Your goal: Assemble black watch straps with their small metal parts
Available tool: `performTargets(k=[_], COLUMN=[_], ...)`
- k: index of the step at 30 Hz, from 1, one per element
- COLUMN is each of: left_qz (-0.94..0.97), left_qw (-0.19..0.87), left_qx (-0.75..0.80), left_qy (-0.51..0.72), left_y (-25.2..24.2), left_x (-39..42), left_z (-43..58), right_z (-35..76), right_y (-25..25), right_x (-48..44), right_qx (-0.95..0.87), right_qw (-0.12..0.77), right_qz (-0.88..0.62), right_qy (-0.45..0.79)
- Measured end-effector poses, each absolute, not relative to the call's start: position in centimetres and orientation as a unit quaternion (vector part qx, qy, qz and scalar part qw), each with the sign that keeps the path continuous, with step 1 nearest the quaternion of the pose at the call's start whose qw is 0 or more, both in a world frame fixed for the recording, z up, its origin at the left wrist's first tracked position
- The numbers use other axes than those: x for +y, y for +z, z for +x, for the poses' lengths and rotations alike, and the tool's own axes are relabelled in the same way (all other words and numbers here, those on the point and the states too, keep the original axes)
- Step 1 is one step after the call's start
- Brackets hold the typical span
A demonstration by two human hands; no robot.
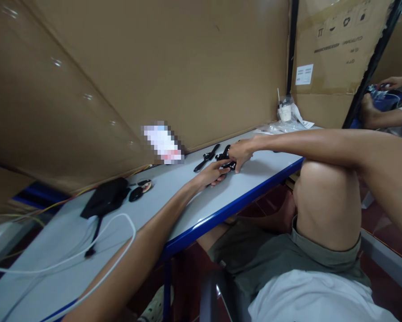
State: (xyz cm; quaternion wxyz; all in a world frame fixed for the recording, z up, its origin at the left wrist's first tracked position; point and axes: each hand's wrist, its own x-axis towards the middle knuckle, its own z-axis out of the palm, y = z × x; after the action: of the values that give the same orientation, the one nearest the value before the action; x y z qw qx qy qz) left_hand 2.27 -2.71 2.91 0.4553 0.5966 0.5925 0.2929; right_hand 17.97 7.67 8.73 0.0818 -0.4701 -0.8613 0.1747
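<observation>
On the grey table, my left hand and my right hand meet at a small black item with a shiny middle. My left fingers are curled at its near end, and my right fingers close on it from above. My hands hide most of its shape, so I cannot tell its kind. Just behind my left hand lies a similar slim black piece, with two long arms and a wider middle. Another black piece shows beside my right fingers, partly covered by them.
A blurred-out bright rectangle leans against the cardboard wall. To the left are a black pouch, small round dark items and a white cable crossing my forearm. A plastic bag with a cup stands far right. Another person's hand is beyond the partition.
</observation>
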Motion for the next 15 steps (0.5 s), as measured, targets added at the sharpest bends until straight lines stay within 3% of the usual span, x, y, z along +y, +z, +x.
performTargets(k=[3, 6, 15], left_qz=[0.593, 0.590, 0.590], left_qw=[0.447, 0.444, 0.457], left_qx=[0.604, 0.609, 0.595], left_qy=[0.289, 0.290, 0.300], left_y=[3.2, 3.3, 3.0], left_x=[-2.9, -2.9, -2.8], left_z=[2.6, 2.8, 2.7], right_z=[18.2, 18.0, 18.0], right_y=[9.4, 10.2, 13.5], right_x=[6.7, 6.3, 5.0], right_qx=[-0.897, -0.902, -0.912], right_qw=[-0.044, -0.092, -0.058], right_qz=[-0.414, -0.402, -0.374], right_qy=[0.148, 0.132, 0.154])
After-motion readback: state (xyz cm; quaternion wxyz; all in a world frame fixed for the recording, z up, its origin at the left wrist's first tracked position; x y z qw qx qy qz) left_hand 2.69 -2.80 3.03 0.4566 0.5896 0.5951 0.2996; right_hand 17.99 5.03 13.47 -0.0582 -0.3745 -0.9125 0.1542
